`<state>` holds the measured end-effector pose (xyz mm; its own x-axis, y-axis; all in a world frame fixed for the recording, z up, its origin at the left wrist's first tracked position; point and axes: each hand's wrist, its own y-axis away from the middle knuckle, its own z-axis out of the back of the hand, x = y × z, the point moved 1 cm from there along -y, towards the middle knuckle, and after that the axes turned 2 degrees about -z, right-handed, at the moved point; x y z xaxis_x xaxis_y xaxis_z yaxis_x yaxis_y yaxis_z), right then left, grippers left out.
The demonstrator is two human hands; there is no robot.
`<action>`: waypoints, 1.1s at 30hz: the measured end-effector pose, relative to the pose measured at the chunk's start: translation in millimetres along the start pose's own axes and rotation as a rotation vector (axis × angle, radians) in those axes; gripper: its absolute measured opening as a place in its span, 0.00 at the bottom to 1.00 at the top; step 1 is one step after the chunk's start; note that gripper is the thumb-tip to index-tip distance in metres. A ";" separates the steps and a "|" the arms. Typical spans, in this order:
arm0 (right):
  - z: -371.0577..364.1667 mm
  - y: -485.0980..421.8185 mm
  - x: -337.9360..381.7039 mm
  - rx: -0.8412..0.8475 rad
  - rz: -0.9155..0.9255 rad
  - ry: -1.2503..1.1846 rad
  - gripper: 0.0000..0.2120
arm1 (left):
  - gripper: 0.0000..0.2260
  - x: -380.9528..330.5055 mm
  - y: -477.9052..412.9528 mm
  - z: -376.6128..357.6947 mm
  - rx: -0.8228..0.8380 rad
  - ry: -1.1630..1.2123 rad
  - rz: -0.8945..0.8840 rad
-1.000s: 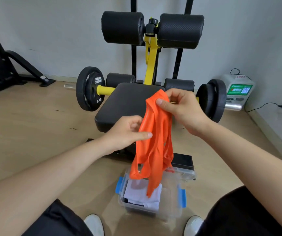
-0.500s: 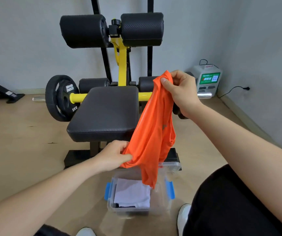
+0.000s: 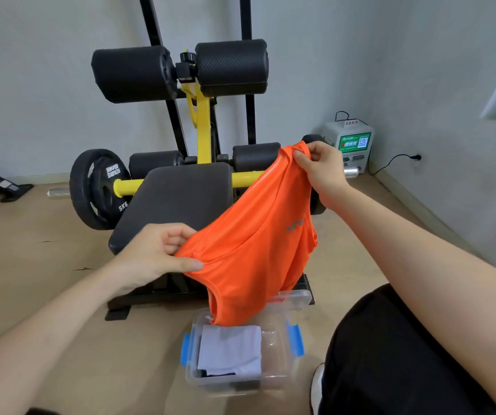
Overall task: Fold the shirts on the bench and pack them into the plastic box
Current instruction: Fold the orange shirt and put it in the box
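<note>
An orange sleeveless shirt (image 3: pixel 258 244) hangs stretched in the air between my two hands, in front of the black padded bench (image 3: pixel 178 202). My left hand (image 3: pixel 157 256) pinches its lower left edge. My right hand (image 3: pixel 320 169) pinches its upper corner, higher and to the right. The shirt's bottom dangles just above the clear plastic box (image 3: pixel 279 375) with blue clips on the floor. Inside the box lies a folded pale lilac shirt (image 3: pixel 230 350) on top of a dark one.
The bench seat is bare. A 5 kg weight plate (image 3: pixel 97 190) sits on a yellow bar at the bench's left. Two black roller pads (image 3: pixel 178 71) stand above. A white charging unit (image 3: pixel 351 148) sits in the right corner. My dark-trousered knee (image 3: pixel 390 348) is right of the box.
My hands have drawn apart and spread the orange shirt wider; the left hand now holds its edge higher. The view has shifted, so the bench sits further right in frame.
</note>
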<state>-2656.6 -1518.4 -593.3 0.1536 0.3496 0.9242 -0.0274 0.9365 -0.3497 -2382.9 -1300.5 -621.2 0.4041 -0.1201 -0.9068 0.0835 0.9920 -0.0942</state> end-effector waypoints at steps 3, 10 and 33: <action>-1.0 1.3 6.0 -0.014 -0.003 -0.050 0.05 | 0.22 -6.4 1.6 14.2 -0.007 0.001 -0.013; -7.4 6.3 25.5 0.078 0.073 -0.078 0.10 | 0.03 -18.4 0.0 40.0 -0.522 0.029 -0.046; -97.0 -33.5 120.1 0.359 -0.095 -0.317 0.07 | 0.06 -62.7 -40.0 187.1 -0.959 0.319 -0.114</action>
<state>-2541.5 -1510.6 -485.5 -0.1352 0.2018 0.9701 -0.3750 0.8958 -0.2386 -2241.1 -1339.7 -483.7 0.1657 -0.3394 -0.9259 -0.7161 0.6041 -0.3496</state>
